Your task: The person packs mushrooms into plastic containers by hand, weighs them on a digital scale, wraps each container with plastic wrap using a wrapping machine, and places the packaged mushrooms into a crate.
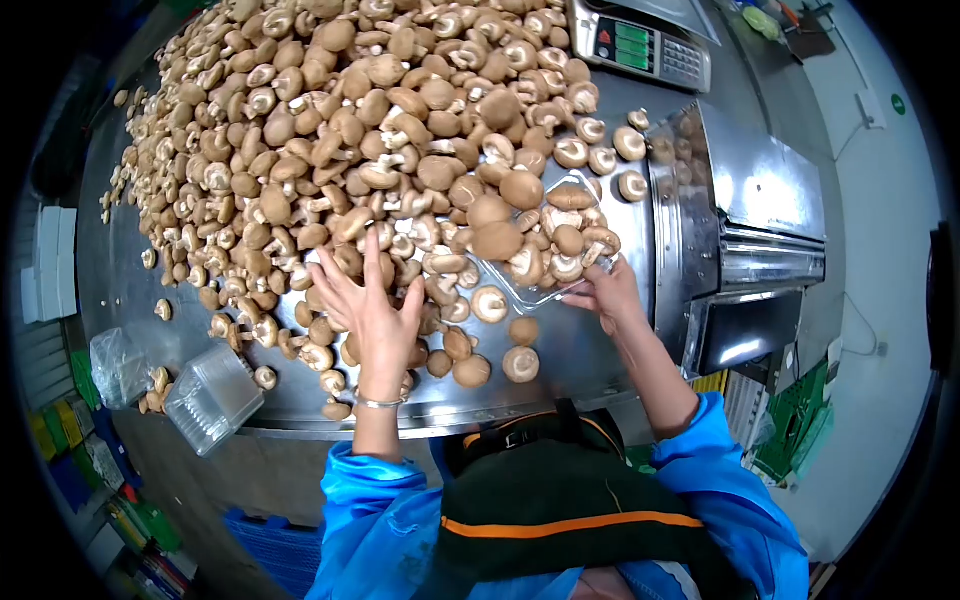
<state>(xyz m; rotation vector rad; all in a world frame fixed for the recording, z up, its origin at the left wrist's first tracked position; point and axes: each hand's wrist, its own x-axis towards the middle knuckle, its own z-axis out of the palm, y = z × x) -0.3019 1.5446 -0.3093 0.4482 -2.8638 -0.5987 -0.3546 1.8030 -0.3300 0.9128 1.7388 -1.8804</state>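
Observation:
A large heap of brown shiitake mushrooms (335,130) spreads over the steel table (570,350). My left hand (368,305) reaches over the near edge of the heap with its fingers spread, and nothing shows in its grasp. At the heap's right side, a clear plastic tray (538,300) is filled with mushrooms, some of them piled above its rim. My right hand (606,294) grips the tray by its near right corner. Several loose mushrooms lie on the steel between my two hands.
A digital scale (645,50) stands at the back right. Steel equipment (760,220) borders the table's right side. Stacked clear trays (213,398) and a plastic bag (120,368) sit at the front left edge. Several mushrooms lie near the scale.

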